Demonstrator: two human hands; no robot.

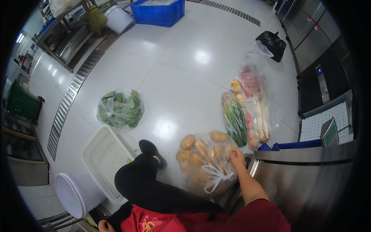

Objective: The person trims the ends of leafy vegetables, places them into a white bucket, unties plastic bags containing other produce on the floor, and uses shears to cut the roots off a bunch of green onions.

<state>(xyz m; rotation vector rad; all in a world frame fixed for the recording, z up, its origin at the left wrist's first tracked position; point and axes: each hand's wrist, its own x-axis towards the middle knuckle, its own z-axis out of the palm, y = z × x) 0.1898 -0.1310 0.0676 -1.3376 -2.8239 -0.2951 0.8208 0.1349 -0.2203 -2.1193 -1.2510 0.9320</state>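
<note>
A knotted clear plastic bag of potatoes (200, 156) rests on the floor before me, to the right of my bent leg. My right hand (237, 158) pinches the plastic at the bag's right side; the fingertips are partly turned from view. The tied handles (221, 177) lie below and left of that hand. At the bottom left edge only part of my left hand (106, 226) shows, beside my dark trousers, with its fingers curled and partly cut off by the frame. Whether it holds anything cannot be seen. A white plastic basket (100, 158) with green leaf scraps stands left of my leg.
A bag of leafy greens (120, 110) sits beyond the basket. Bagged green onions (235, 119) and other bagged vegetables (258, 107) lie at right, near a steel cabinet (301, 185) and a scale display (330, 133). A white bucket (71, 195) lies tipped at left. Farther off are a blue crate (158, 13) and a black bag (272, 45).
</note>
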